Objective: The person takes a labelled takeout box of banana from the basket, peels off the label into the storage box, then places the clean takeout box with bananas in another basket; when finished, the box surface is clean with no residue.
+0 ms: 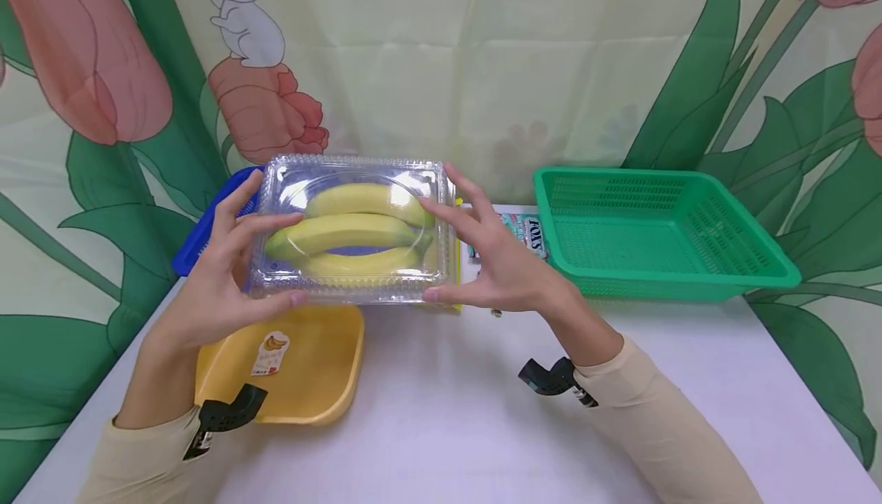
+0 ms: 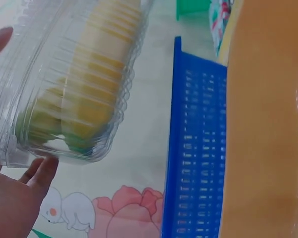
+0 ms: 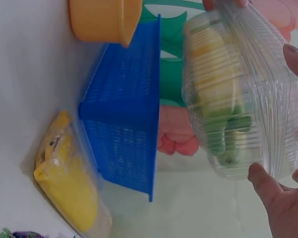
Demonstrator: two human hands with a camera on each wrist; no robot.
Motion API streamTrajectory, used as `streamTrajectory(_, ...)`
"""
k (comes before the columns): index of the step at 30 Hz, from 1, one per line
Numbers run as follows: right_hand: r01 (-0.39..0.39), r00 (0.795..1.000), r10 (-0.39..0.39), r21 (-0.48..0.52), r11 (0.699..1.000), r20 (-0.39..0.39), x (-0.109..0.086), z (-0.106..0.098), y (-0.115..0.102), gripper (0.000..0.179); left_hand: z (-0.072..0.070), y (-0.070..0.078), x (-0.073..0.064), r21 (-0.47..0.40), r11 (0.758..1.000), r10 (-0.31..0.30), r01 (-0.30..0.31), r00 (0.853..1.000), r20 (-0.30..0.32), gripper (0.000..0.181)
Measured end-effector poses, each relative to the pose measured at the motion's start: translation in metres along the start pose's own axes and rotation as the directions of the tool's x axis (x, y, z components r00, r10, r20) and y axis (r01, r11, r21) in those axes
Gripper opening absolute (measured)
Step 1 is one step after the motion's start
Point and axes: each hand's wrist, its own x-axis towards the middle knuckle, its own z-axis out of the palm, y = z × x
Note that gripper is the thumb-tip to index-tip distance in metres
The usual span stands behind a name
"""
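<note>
A clear plastic clamshell box [image 1: 351, 289] with several bananas [image 1: 344, 234] inside is lifted above the table. My left hand [image 1: 213, 274] grips its left end, thumb at the near edge and fingers along the side and lid. My right hand [image 1: 499, 259] holds the right end in the same way. The lid lies over the bananas. In the left wrist view the ribbed box [image 2: 89, 89] is tilted, with fingertips [image 2: 42, 173] at its corner. The right wrist view shows the box [image 3: 238, 99] held up off the table, level with the blue basket's rim.
A yellow basin [image 1: 310, 366] with a banana sticker stands below the left hand. Behind the box is a blue basket [image 1: 207, 232]. A green basket [image 1: 661, 251] sits at the right rear, beside a Fox's packet [image 1: 527, 234]. One yellow bag [image 3: 72, 193] lies by the blue basket.
</note>
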Motion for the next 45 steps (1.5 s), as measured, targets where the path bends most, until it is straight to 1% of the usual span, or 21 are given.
streamTrajectory(2,-0.004,1.0,0.005,0.03,1.0,-0.003,0.004,0.002,0.002,0.1,-0.001,-0.001,0.002,0.007,1.0,-0.024,0.024,1.0,-0.009,0.084)
streamTrajectory(5,-0.036,0.999,0.035,0.1,0.994,0.016,0.008,0.008,0.003,0.099,-0.004,-0.004,0.002,0.019,0.997,-0.077,0.078,0.997,-0.024,0.084)
streamTrajectory(7,-0.055,0.998,0.052,0.132,0.99,0.025,0.012,0.013,0.004,0.098,-0.008,-0.007,0.002,0.023,0.995,-0.098,0.099,0.995,-0.032,0.083)
streamTrajectory(11,-0.054,0.999,0.053,0.152,0.987,0.008,0.025,0.019,0.005,0.096,-0.018,-0.013,0.006,0.024,0.994,-0.104,0.106,0.993,-0.054,0.082)
streamTrajectory(15,-0.05,0.999,0.053,0.181,0.982,-0.007,0.04,0.021,0.007,0.094,-0.027,-0.02,0.011,0.059,0.992,-0.105,0.11,0.99,-0.091,0.08)
streamTrajectory(19,-0.071,0.997,0.073,0.202,0.977,0.0,0.048,0.028,0.013,0.091,-0.031,-0.028,0.012,0.067,0.99,-0.112,0.122,0.985,-0.132,0.077)
streamTrajectory(24,-0.112,0.993,0.116,0.221,0.969,-0.005,0.054,0.036,0.02,0.089,-0.033,-0.038,0.014,0.076,0.986,-0.135,0.148,0.978,-0.162,0.074)
streamTrajectory(27,-0.134,0.99,0.141,0.236,0.962,-0.012,0.059,0.039,0.024,0.089,-0.035,-0.044,0.016,0.101,0.979,-0.154,0.175,0.971,-0.185,0.071)
streamTrajectory(31,-0.143,0.988,0.152,0.266,0.953,-0.013,0.065,0.043,0.027,0.089,-0.037,-0.049,0.017,0.106,0.973,-0.181,0.207,0.959,-0.219,0.064)
streamTrajectory(35,-0.16,0.985,0.172,0.301,0.94,-0.014,0.069,0.048,0.03,0.086,-0.037,-0.054,0.018,0.103,0.969,-0.191,0.224,0.947,-0.259,0.059)
streamTrajectory(38,-0.176,0.981,0.191,0.309,0.935,-0.02,0.071,0.051,0.033,0.085,-0.037,-0.058,0.019,0.099,0.965,-0.209,0.244,0.938,-0.278,0.057)
streamTrajectory(41,-0.192,0.978,0.206,0.298,0.935,-0.015,0.073,0.056,0.037,0.084,-0.039,-0.061,0.02,0.106,0.951,-0.254,0.291,0.928,-0.272,0.054)
streamTrajectory(45,-0.246,0.968,0.25,0.232,0.941,0.016,0.073,0.061,0.045,0.083,-0.038,-0.069,0.023,0.121,0.925,-0.326,0.36,0.917,-0.231,0.054)
